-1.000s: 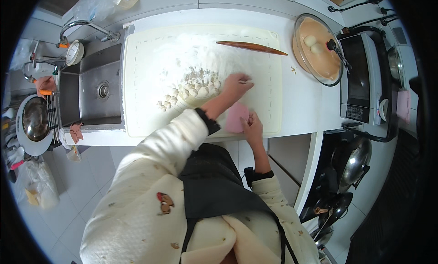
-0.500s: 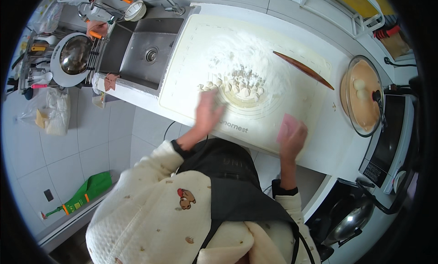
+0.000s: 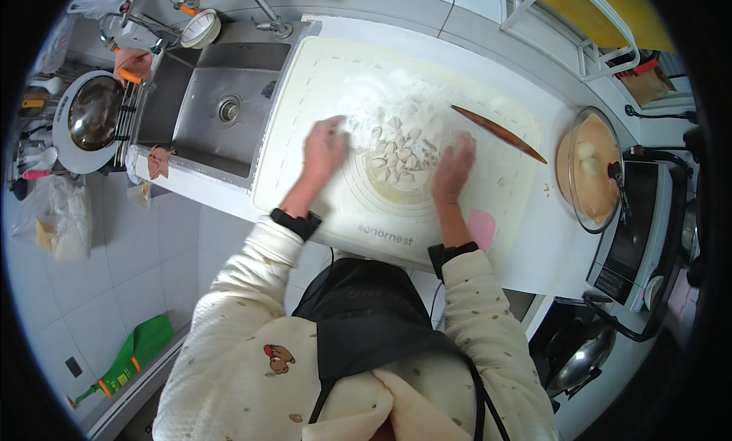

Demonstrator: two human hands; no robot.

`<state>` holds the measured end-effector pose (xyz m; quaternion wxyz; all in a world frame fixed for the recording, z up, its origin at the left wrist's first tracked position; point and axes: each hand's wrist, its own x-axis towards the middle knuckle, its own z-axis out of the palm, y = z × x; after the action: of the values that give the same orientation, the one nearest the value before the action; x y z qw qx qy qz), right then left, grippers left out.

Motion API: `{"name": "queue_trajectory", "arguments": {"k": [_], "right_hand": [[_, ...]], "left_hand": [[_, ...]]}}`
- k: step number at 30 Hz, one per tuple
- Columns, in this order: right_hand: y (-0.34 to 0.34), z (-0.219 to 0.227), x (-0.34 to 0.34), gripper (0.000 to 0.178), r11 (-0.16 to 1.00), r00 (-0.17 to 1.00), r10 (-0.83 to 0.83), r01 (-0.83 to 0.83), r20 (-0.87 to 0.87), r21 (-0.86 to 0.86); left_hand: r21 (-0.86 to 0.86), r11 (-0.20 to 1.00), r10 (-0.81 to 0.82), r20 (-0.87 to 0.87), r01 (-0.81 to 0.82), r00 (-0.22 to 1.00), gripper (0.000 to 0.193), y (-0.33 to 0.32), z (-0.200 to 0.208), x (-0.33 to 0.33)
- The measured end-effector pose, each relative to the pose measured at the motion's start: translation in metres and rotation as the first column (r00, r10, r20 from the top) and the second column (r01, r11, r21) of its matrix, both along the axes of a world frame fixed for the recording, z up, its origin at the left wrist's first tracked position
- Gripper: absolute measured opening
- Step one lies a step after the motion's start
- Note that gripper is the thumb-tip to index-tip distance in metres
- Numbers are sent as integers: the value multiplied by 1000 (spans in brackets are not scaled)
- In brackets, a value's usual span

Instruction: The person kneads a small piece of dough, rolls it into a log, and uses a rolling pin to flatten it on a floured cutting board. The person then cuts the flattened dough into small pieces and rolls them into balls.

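Several small floured dough pieces (image 3: 395,152) lie in a loose heap on a pale baking mat (image 3: 335,212) dusted with flour. On the heap's left, my left hand (image 3: 324,147) is low over the mat, its fingers apart and holding nothing. To the right of the pieces is my right hand (image 3: 454,168), slightly blurred, fingers stretched forward and nothing in them. A pink dough scraper (image 3: 481,229) rests on the mat, close to my right wrist. Beyond my right hand, a brown tapered rolling pin (image 3: 499,133) lies slanted on the mat.
At the left is a steel sink (image 3: 221,136) with a tap (image 3: 271,14). A glass lid (image 3: 581,197) covers a tan bowl at the right, with pale round lumps (image 3: 587,157) visible through it. A microwave (image 3: 633,235) and a white rack (image 3: 591,52) stand nearby.
My right hand has let go of the pink scraper and moved forward and left to the dough pieces. My left hand has shifted left and forward. The pieces now sit closer together.
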<state>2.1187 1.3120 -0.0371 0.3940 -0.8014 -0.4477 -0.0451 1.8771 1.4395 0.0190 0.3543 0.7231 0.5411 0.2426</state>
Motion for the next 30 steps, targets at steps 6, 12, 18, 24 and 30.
{"name": "queue_trajectory", "arguments": {"k": [6, 12, 18, 24, 30], "right_hand": [[54, 3, 24, 28, 992, 995, 102, -100, -21, 81], [75, 26, -30, 30, 921, 641, 359, -360, -678, 148], [28, 59, -96, 37, 961, 957, 238, -257, -165, -103], [64, 42, -103, 59, 884, 944, 301, -222, 138, -412], [40, 45, -122, 54, 877, 944, 312, -243, 106, -415]], "left_hand": [[-181, 984, 36, 153, -7, 988, 26, 74, -48, -27], [-562, 746, -121, 415, 359, 902, 33, 59, -24, 18], [-686, 573, -19, 537, 449, 843, 44, 28, -9, 11], [-480, 791, -76, 537, 379, 840, 39, 26, -15, -1], [-142, 971, -154, 239, 191, 959, 23, 27, -18, -16]]}}
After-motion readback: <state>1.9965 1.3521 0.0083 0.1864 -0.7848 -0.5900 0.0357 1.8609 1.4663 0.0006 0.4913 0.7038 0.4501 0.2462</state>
